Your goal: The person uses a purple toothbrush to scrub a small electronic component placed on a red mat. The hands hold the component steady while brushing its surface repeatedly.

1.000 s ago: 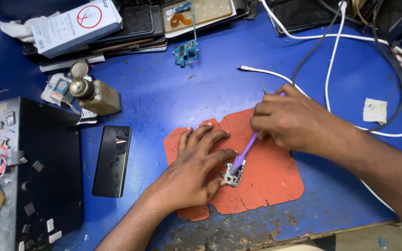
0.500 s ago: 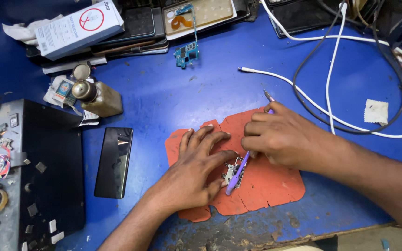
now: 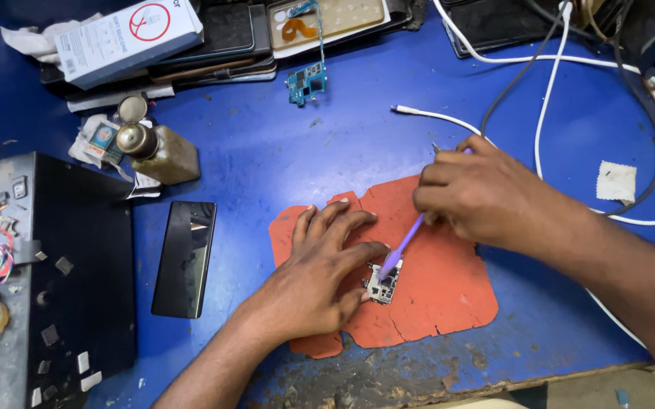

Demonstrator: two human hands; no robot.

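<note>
A small circuit board (image 3: 382,285) lies on an orange mat (image 3: 441,295) on the blue table. My left hand (image 3: 320,265) rests flat on the mat, its thumb and index finger pinning the board at its left edge. My right hand (image 3: 479,193) grips a purple brush (image 3: 402,246) whose bristled end touches the top of the board.
A black phone (image 3: 184,257) lies face up left of the mat. A brass-capped bottle (image 3: 157,151) stands behind it. A black box with loose parts (image 3: 47,280) fills the left edge. White cables (image 3: 547,98), a blue circuit board (image 3: 306,82) and a white carton (image 3: 127,34) sit at the back.
My right hand slid left over the mat and back to the right, working the brush across the circuit board. My left hand stayed on the board.
</note>
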